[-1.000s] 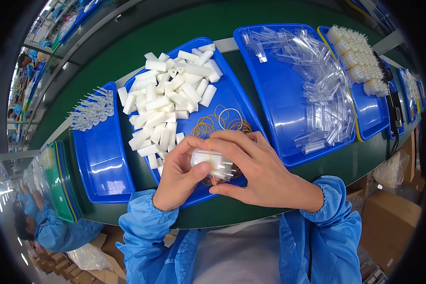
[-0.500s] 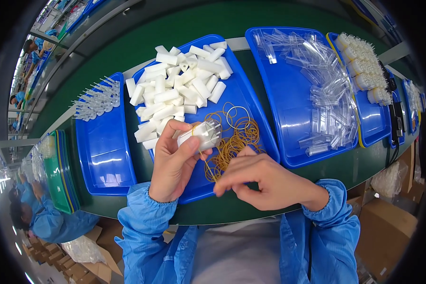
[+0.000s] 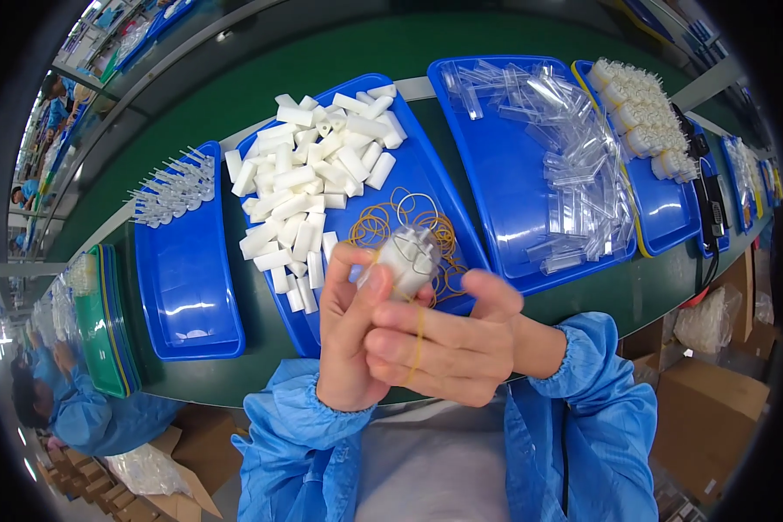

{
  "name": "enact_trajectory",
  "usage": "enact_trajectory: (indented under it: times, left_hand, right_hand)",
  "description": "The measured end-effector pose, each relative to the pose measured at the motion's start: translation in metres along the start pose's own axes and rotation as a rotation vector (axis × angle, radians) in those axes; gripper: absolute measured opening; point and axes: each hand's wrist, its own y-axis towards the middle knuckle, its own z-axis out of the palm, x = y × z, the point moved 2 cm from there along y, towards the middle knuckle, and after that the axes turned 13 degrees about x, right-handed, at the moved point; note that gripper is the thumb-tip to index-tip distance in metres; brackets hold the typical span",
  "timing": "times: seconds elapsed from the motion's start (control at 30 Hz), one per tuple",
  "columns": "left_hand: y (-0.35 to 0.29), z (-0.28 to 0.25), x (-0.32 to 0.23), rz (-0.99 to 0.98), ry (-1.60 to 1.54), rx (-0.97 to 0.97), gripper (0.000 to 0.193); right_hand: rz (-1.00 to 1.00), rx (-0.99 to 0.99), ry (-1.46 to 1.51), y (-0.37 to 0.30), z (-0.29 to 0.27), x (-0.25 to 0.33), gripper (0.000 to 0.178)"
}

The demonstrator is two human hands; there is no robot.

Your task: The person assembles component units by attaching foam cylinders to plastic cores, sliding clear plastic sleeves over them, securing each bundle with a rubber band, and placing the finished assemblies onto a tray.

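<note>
My left hand (image 3: 346, 335) is closed around a bundle of white cylindrical pieces (image 3: 409, 259) inside what looks like clear plastic, its far end tilted up. Against the near side of the bundle lies my right hand (image 3: 461, 348), a yellow rubber band (image 3: 418, 339) stretched over its fingers. The band appears to run up to the bundle, though the hands partly hide it. Just beyond the hands, loose rubber bands (image 3: 370, 226) lie in a blue tray (image 3: 435, 157). A heap of short white tubes (image 3: 309, 178) fills that tray's far left part.
On the left, a blue tray (image 3: 187, 291) carries upright pieces with thin stems (image 3: 176, 190). Clear plastic sleeves (image 3: 583, 165) lie in a blue tray at right, with white bundles (image 3: 639, 113) beyond. Green trays (image 3: 103, 322) are stacked far left, near a person in blue (image 3: 96, 418).
My right hand has come up from the rubber bands to the bundle, with a band now stretched over its fingers. My left hand has moved slightly right and nearer, tilting the bundle.
</note>
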Motion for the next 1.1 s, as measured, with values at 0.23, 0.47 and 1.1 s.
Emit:
enact_trajectory:
  times: [0.23,0.47,1.1]
  left_hand:
    - [0.011,0.012,0.003,0.583,0.295,0.134,0.038]
    - [0.015,-0.002,0.0,1.033,0.76,0.17,0.053]
    - [0.005,-0.044,-0.021,0.323,0.819,0.532,0.041]
  right_hand:
    - [0.414,-0.262,0.227,0.013,0.003,0.008,0.053]
    - [0.631,-0.241,0.834,0.018,-0.009,0.006,0.073]
    - [0.944,0.111,1.347,0.004,-0.015,-0.033,0.022]
